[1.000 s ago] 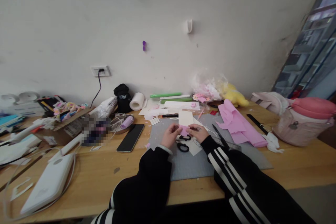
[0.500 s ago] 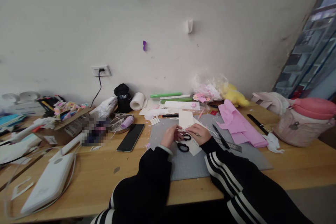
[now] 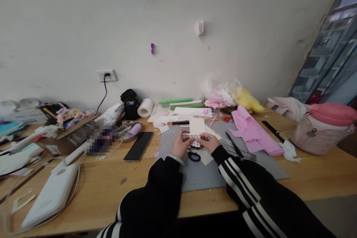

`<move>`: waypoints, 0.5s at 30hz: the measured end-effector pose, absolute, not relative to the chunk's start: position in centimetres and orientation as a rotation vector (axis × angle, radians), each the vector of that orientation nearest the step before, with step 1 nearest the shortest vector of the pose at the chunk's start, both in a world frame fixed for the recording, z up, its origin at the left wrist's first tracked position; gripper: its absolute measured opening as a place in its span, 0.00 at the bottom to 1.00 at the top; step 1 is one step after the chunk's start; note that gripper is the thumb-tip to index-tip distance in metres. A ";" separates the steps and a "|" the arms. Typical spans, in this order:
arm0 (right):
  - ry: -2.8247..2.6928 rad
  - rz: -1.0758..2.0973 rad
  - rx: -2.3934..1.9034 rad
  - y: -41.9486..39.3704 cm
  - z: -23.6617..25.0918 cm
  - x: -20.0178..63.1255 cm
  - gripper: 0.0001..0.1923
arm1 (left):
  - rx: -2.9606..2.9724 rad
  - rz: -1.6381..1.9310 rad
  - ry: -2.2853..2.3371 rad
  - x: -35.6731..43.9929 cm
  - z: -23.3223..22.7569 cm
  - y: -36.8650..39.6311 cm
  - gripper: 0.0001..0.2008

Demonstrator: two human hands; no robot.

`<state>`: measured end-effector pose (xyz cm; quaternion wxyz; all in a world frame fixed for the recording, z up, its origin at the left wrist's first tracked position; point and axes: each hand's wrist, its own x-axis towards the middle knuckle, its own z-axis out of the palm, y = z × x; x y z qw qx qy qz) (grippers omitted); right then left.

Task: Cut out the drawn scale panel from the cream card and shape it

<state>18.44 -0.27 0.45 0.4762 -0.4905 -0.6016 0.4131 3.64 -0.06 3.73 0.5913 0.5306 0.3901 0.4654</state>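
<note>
Both hands pinched one small thing between them: a little pink-and-white piece (image 3: 195, 140), too small to tell whether paper or foam, held just above the grey cutting mat (image 3: 206, 178). The left hand (image 3: 180, 144) gripped its left edge with thumb and fingertips closed narrow; the right hand (image 3: 208, 142) did the same on the right edge, so the two hands nearly touched across it.

Half a second before, the hands had been lower and the right one had lain over the black-handled scissors (image 3: 194, 156); now they had lifted slightly, and the scissors lay bare on the mat just below the hands, untouched. A second before, the piece had shown plain pink; now pale marks showed on it, so it seemed to have been turned or unfolded, and the work looked like fingering and shaping rather than cutting.

Just behind the hands stood a cream rectangular card (image 3: 196, 125). To the right lay a steel ruler (image 3: 240, 151), a second dark pair of scissors (image 3: 233, 144) and a folded sheet of pink crepe-like paper (image 3: 252, 131). To the left a black phone (image 3: 138, 145) lay flat on the wooden table (image 3: 111, 186), none of these having shifted.
</note>
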 end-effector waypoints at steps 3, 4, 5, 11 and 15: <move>-1.402 1.083 -1.221 -0.3 0.8 18.5 0.08 | 1.214 1.063 0.906 3.6 3.6 0.1 0.09; -1.377 1.101 -1.228 -0.4 1.0 18.4 0.08 | 1.203 1.055 0.904 3.6 3.6 0.1 0.09; -1.352 1.118 -1.234 -0.4 1.2 18.4 0.08 | 1.192 1.048 0.901 3.5 3.5 0.2 0.09; -1.221 1.228 -1.247 -0.8 2.3 18.2 0.07 | 1.114 1.024 0.850 3.1 3.5 0.4 0.09; -1.150 1.305 -1.223 -0.8 2.8 18.2 0.07 | 1.065 1.003 0.801 3.0 3.7 0.2 0.09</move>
